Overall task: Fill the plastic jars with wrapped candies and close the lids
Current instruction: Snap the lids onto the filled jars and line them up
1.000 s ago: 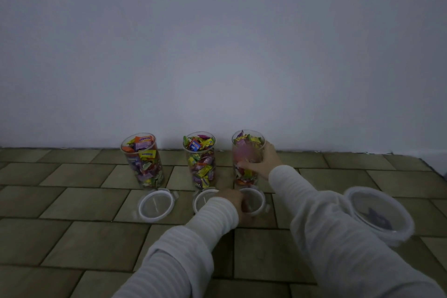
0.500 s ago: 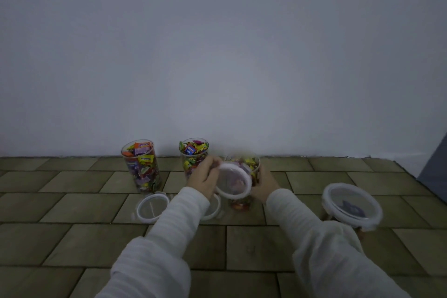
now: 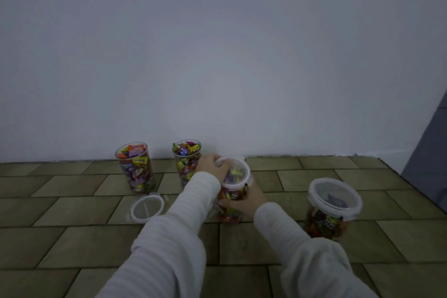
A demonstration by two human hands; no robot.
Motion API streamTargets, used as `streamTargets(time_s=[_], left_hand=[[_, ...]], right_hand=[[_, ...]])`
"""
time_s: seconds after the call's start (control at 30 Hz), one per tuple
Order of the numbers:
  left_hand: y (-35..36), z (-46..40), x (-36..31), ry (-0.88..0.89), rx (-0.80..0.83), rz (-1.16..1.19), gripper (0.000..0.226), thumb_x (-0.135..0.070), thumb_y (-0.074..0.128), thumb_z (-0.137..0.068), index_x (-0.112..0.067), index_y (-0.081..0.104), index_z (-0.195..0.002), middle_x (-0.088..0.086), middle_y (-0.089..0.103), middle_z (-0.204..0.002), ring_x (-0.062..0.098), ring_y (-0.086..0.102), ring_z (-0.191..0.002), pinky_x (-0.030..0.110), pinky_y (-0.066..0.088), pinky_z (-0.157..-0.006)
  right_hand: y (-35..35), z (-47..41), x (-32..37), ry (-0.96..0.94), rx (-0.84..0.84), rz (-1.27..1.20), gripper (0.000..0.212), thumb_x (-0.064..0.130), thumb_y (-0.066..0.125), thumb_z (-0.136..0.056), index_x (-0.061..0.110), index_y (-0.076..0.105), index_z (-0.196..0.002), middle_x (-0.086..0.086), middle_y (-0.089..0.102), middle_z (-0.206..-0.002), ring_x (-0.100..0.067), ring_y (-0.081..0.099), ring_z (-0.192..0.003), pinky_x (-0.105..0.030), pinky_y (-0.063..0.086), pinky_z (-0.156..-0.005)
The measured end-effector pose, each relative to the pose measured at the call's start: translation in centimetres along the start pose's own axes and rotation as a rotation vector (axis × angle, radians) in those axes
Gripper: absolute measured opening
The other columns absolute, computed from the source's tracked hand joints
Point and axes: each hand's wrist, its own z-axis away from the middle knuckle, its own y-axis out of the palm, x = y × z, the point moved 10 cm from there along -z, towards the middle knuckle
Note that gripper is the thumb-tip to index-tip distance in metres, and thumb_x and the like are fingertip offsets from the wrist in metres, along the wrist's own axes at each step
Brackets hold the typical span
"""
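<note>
A clear jar of wrapped candies (image 3: pixel 231 201) stands on the tiled floor in front of me. My right hand (image 3: pixel 244 202) grips its side. A white-rimmed clear lid (image 3: pixel 238 173) sits on its mouth, and my left hand (image 3: pixel 210 164) holds the lid's left edge with curled fingers. Two open jars full of candies stand by the wall: the left jar (image 3: pixel 136 168) and the middle jar (image 3: pixel 186 162). A loose lid (image 3: pixel 147 208) lies on the floor before the left jar. Another loose lid is mostly hidden under my left sleeve.
A wider lidded jar of candies (image 3: pixel 331 208) stands at the right, near my right sleeve. A plain white wall (image 3: pixel 217 55) runs just behind the jars. A dark panel (image 3: pixel 430 152) rises at the far right edge.
My left hand lifted a lid off the floor and brought it onto the jar. My right hand drew that jar nearer to me and slid lower on its side.
</note>
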Motion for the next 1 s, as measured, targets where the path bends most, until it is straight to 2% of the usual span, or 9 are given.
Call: streamTargets(time_s=[0.1, 0.17, 0.37, 0.5, 0.57, 0.67, 0.83, 0.9, 1.0], left_hand=[[-0.1, 0.0, 0.4, -0.044, 0.011, -0.035, 0.029, -0.039, 0.056, -0.091, -0.018, 0.059, -0.111, 0.001, 0.059, -0.101, 0.02, 0.054, -0.092, 0.029, 0.045, -0.082], [-0.4, 0.1, 0.3, -0.04, -0.002, -0.063, 0.036, -0.04, 0.056, -0.091, -0.016, 0.059, -0.118, 0.002, 0.06, -0.104, 0.019, 0.052, -0.09, 0.028, 0.042, -0.078], [-0.3, 0.2, 0.7, -0.08, 0.0, -0.035, 0.04, -0.041, 0.059, -0.088, -0.021, 0.057, -0.122, 0.004, 0.059, -0.122, 0.021, 0.055, -0.099, 0.03, 0.047, -0.085], [-0.5, -0.1, -1.6, 0.085, -0.056, -0.416, 0.033, -0.042, 0.049, -0.092, -0.039, 0.05, -0.125, 0.001, 0.039, -0.135, 0.025, 0.04, -0.122, 0.039, 0.044, -0.094], [-0.1, 0.2, -3.4, 0.219, -0.085, -0.626, 0.03, -0.039, 0.043, -0.095, -0.046, 0.051, -0.123, -0.001, 0.034, -0.133, 0.025, 0.033, -0.123, 0.042, 0.039, -0.096], [1.1, 0.4, -4.6, 0.333, -0.046, -0.777, 0.033, -0.033, 0.037, -0.097, -0.047, 0.053, -0.121, 0.001, 0.035, -0.128, 0.026, 0.031, -0.121, 0.044, 0.033, -0.097], [1.9, 0.2, -4.0, 0.291, 0.063, -0.825, 0.039, -0.026, 0.035, -0.095, -0.044, 0.043, -0.129, 0.004, 0.036, -0.124, 0.028, 0.031, -0.119, 0.045, 0.03, -0.098], [2.0, 0.1, -3.9, 0.285, 0.073, -0.815, 0.039, -0.024, 0.036, -0.093, -0.042, 0.043, -0.127, 0.004, 0.037, -0.124, 0.027, 0.031, -0.119, 0.045, 0.03, -0.098], [1.7, 0.2, -3.8, 0.283, 0.028, -0.739, 0.033, -0.026, 0.03, -0.095, -0.035, 0.047, -0.122, 0.004, 0.042, -0.125, 0.026, 0.034, -0.118, 0.045, 0.03, -0.098]], right_hand=[[-0.2, 0.3, 0.4, -0.014, 0.006, 0.036, 0.068, 0.016, 0.085, -0.066, 0.03, 0.041, -0.115, 0.024, 0.049, -0.097, 0.001, 0.052, -0.098, 0.0, 0.035, -0.075], [-0.2, 0.2, 0.3, 0.001, 0.01, 0.048, 0.072, 0.016, 0.086, -0.064, 0.029, 0.04, -0.118, 0.019, 0.049, -0.101, -0.004, 0.051, -0.104, -0.007, 0.037, -0.083], [-0.2, -0.3, -0.8, 0.055, 0.005, 0.01, 0.086, 0.022, 0.091, -0.052, 0.034, 0.039, -0.12, 0.01, 0.056, -0.117, -0.012, 0.053, -0.115, -0.029, 0.044, -0.101], [0.0, -0.2, -0.2, 0.035, 0.027, -0.007, 0.104, 0.029, 0.091, -0.046, 0.025, 0.038, -0.135, 0.006, 0.054, -0.127, -0.014, 0.05, -0.12, -0.036, 0.042, -0.105], [-0.1, -0.1, 0.0, 0.014, 0.027, 0.001, 0.102, 0.022, 0.091, -0.053, 0.021, 0.035, -0.138, 0.008, 0.051, -0.125, -0.013, 0.048, -0.119, -0.032, 0.04, -0.105], [-0.2, 0.1, 0.0, 0.01, 0.039, -0.02, 0.093, 0.012, 0.087, -0.061, 0.02, 0.034, -0.136, 0.009, 0.048, -0.117, -0.009, 0.046, -0.112, -0.022, 0.039, -0.096], [0.4, -0.3, -1.1, 0.045, 0.053, -0.077, 0.085, 0.011, 0.087, -0.061, 0.027, 0.035, -0.126, 0.013, 0.051, -0.112, -0.007, 0.05, -0.106, -0.008, 0.041, -0.078], [0.8, -0.4, -1.5, 0.052, 0.074, -0.075, 0.087, 0.015, 0.088, -0.06, 0.022, 0.037, -0.131, 0.011, 0.053, -0.116, -0.006, 0.051, -0.105, -0.004, 0.04, -0.072], [1.1, -0.7, -2.2, 0.067, 0.107, -0.047, 0.098, 0.02, 0.089, -0.057, 0.021, 0.035, -0.139, 0.008, 0.054, -0.123, -0.007, 0.052, -0.109, -0.008, 0.041, -0.078]])
